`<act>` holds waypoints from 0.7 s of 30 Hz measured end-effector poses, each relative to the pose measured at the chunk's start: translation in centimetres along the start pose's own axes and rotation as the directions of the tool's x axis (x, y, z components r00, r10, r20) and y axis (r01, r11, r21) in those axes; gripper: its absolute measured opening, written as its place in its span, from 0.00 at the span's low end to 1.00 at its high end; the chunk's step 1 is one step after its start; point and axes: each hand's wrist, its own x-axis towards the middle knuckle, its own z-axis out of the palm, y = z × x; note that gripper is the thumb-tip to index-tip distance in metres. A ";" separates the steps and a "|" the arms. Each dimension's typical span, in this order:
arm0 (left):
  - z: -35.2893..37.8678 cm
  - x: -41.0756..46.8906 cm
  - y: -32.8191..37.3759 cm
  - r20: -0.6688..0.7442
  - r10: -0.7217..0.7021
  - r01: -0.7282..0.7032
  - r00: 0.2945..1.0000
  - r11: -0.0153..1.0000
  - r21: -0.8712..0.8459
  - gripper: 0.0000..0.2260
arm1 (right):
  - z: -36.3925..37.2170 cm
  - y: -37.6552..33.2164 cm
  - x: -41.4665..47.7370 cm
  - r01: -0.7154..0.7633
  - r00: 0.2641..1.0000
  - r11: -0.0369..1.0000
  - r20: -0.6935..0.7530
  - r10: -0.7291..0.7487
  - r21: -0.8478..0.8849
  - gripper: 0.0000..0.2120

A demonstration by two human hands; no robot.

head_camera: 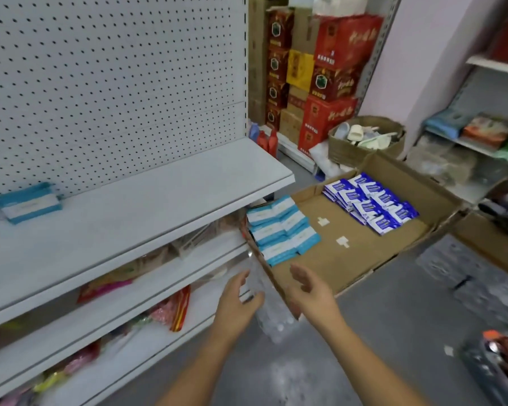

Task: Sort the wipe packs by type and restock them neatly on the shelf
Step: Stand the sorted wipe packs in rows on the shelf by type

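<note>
With left hand (236, 300) and right hand (308, 291) empty and apart, best scoop only the light-blue packs (282, 230) at twelve o'clock, leaving the dark-blue packs (370, 200) at two.

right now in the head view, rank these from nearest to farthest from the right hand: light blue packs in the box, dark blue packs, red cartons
1. light blue packs: near left corner of the cardboard box, just ahead of the right hand
2. dark blue packs: far right side of the same box
3. red cartons: stacked at the back, beyond the box
</note>
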 end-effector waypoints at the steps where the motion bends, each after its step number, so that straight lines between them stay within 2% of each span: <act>1: 1.8 -0.2 0.2 0.005 -0.009 0.008 1.000 1.000 0.015 0.24 | -1.6 0.8 0.1 -0.001 1.000 1.000 0.011 0.001 -0.011 0.21; 3: 5.0 -0.3 0.4 0.009 -0.030 0.030 0.999 0.999 0.045 0.25 | -4.4 2.1 0.7 -0.023 1.000 1.000 0.016 0.023 -0.017 0.26; 7: 8.9 0.7 0.5 -0.009 -0.086 0.087 0.996 0.995 0.044 0.27 | -7.7 4.5 2.9 -0.064 0.997 0.997 0.049 0.065 -0.033 0.23; 12: 11.5 6.0 -1.1 -0.037 -0.112 0.112 0.993 0.994 0.003 0.21 | -7.9 7.2 9.0 -0.107 0.988 0.991 0.105 0.116 -0.084 0.23; 16: 13.3 12.1 -3.6 0.003 -0.190 0.190 0.982 0.981 -0.027 0.31 | -7.2 8.8 14.9 -0.132 0.970 0.982 0.185 0.157 -0.136 0.22; 18: 14.3 14.3 -4.0 0.015 -0.229 0.229 0.973 0.973 -0.021 0.30 | -7.3 9.1 17.5 -0.144 0.960 0.976 0.216 0.178 -0.166 0.22; 21: 15.4 18.0 -4.2 0.023 -0.213 0.210 0.977 0.973 0.100 0.28 | -7.7 9.5 21.9 -0.109 0.956 0.970 0.244 0.163 -0.217 0.21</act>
